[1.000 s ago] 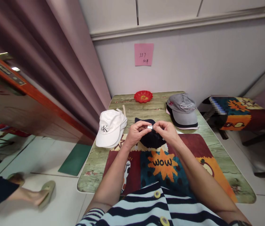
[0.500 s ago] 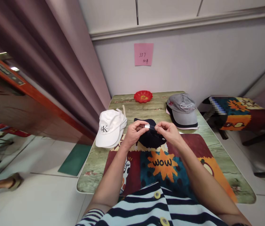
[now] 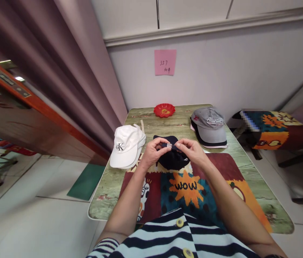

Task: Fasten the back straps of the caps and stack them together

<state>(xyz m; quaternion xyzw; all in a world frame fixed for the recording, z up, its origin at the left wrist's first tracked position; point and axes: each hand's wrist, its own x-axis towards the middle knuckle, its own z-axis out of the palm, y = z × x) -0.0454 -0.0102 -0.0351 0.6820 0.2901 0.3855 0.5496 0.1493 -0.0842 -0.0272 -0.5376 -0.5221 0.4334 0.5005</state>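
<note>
A dark navy cap (image 3: 173,159) rests on the colourful mat near the middle of the table, its back strap (image 3: 173,146) raised toward me. My left hand (image 3: 152,152) pinches the strap's left part, beside a small silvery buckle (image 3: 169,146). On the other side of the buckle, the fingertips of my right hand (image 3: 191,150) are closed on the same strap. The hands are a short gap apart. White caps (image 3: 126,145), stacked, lie left of my left hand. Stacked caps with a grey one (image 3: 209,125) on top sit beyond my right hand.
A red scalloped dish (image 3: 164,110) stands at the back of the wooden-patterned table (image 3: 103,200). The printed mat (image 3: 186,186) lies under my forearms. A pink note (image 3: 165,62) is on the wall. A curtain and an orange-edged door stand at the left.
The strap between my hands has turned and now shows its dark length across the silvery buckle. My hands have barely moved. The foot at the far left is out of view.
</note>
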